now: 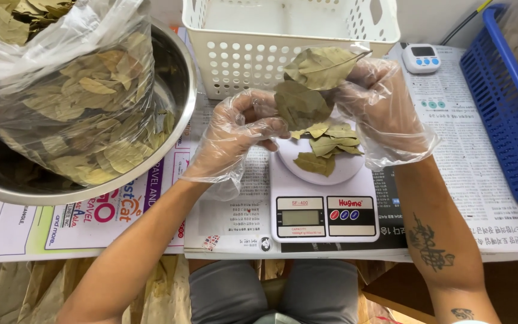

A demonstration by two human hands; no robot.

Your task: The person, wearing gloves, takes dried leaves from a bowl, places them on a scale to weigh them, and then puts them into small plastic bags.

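At the far left I see a steel bowl [178, 90] holding a clear bag of dried leaves [85, 114], its rim near my gloved left hand [235, 135], whose fingers curl in and pinch a dried leaf [298, 103]. Below, a white kitchen scale [324, 201] carries a small leaf pile [326, 147] at centre frame. My right hand [385, 114] pinches a second leaf [322, 67] before the white basket [253, 60]. Open newspaper [475, 150] runs right to the blue crate [505, 108].
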